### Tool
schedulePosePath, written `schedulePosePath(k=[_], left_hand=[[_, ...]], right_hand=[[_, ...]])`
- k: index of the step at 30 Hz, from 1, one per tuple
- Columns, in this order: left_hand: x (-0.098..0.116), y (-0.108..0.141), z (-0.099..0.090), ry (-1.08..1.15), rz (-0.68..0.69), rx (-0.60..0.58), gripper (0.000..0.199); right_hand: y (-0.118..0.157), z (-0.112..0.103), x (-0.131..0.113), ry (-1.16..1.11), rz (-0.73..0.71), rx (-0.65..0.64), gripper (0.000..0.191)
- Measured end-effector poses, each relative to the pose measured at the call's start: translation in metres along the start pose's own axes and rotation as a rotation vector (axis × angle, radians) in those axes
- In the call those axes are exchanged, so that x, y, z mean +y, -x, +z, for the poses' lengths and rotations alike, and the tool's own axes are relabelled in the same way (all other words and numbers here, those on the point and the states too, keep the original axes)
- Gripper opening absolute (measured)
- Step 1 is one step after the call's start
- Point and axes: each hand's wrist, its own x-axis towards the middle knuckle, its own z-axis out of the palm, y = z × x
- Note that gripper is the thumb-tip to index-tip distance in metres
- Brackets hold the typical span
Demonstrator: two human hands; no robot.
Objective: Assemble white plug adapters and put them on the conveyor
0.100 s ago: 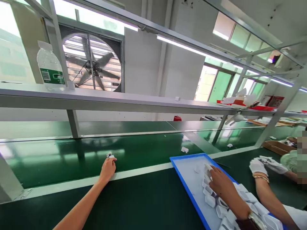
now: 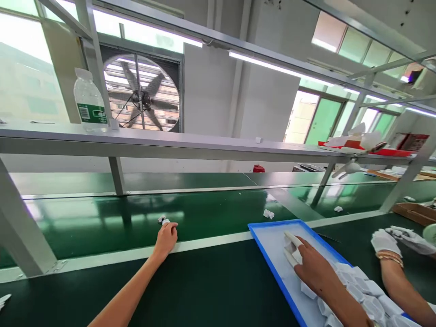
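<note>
A dark green bench (image 2: pixel 211 290) runs in front, edged by a pale metal strip, with a glossy green belt (image 2: pixel 211 213) beyond it. On the bench, under the right grip, sits a blue tray (image 2: pixel 269 254) of white parts. Just past the left grip's fingertips a small white part (image 2: pixel 163 221) lies on the belt; two more (image 2: pixel 269 213) lie beyond the tray. Above, a grey shelf (image 2: pixel 190 145) carries a water bottle (image 2: pixel 89 106).

Left arm extended forward, bare forearm nearly straight, left hand (image 2: pixel 165 238) palm down with fingers curled loosely at the fingertips. Right arm reaches forward from lower right, wrist slightly bent; right hand (image 2: pixel 311 265) palm down, fingers (image 2: pixel 293 240) wearing white covers, spread.
</note>
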Motion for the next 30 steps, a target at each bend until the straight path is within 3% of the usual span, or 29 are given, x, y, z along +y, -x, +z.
schedulePosePath(k=[5,7,10,13,17,21,25,27,30], left_hand=[[-0.011,-0.002,-0.007,-0.053,-0.035,0.003,0.034],[-0.021,-0.008,-0.016,-0.034,-0.048,-0.027,0.03],[-0.029,-0.012,-0.034,0.036,-0.002,-0.046,0.027],[-0.021,0.004,-0.045,0.124,0.078,-0.037,0.016],[0.011,0.063,-0.042,0.239,0.209,-0.064,0.032],[0.039,0.137,-0.037,0.308,0.358,-0.184,0.041],[0.049,0.174,-0.058,0.34,0.477,-0.344,0.037],[0.053,0.175,-0.075,0.426,0.411,-0.363,0.03],[0.06,0.17,-0.091,0.632,0.143,-0.296,0.026]], right_hand=[[0.029,0.031,-0.098,-0.199,-0.322,-0.152,0.064],[0.042,0.047,-0.123,-0.296,-0.423,-0.18,0.075],[0.054,0.069,-0.135,-0.397,-0.494,-0.218,0.078],[0.051,0.078,-0.139,-0.437,-0.472,-0.254,0.068],[0.032,0.081,-0.167,-0.531,-0.411,-0.285,0.058],[0.018,0.106,-0.203,-0.68,-0.4,-0.319,0.054],[0.025,0.137,-0.211,-0.746,-0.367,-0.326,0.057],[0.033,0.146,-0.21,-0.751,-0.374,-0.314,0.059],[0.043,0.151,-0.214,-0.772,-0.497,-0.235,0.062]])
